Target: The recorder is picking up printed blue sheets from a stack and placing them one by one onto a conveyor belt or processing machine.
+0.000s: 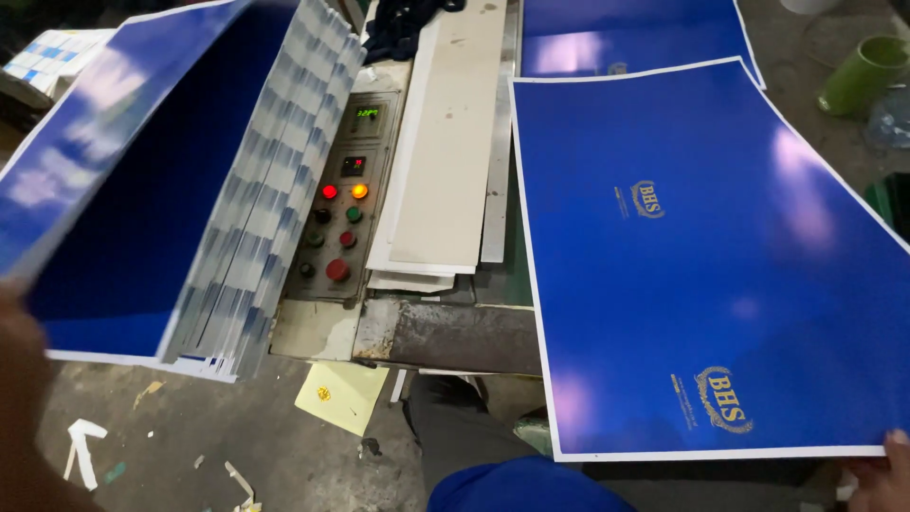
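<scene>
Our right hand (877,474) pinches corner of a glossy blue sheet (701,256); left hand (24,379), blurred, lifts top sheet of the stack (237,246), grip unclear, beside control panel (339,204).

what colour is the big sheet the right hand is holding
Deep blue with a thin white border and small gold emblems, on the sheet; the head view shows it.

We are in a print workshop: a worn machine control panel (339,204) with lit buttons sits mid-frame, stacked glossy blue sheets (701,256) around it, paper scraps (83,448) on the concrete floor (275,446).
</scene>
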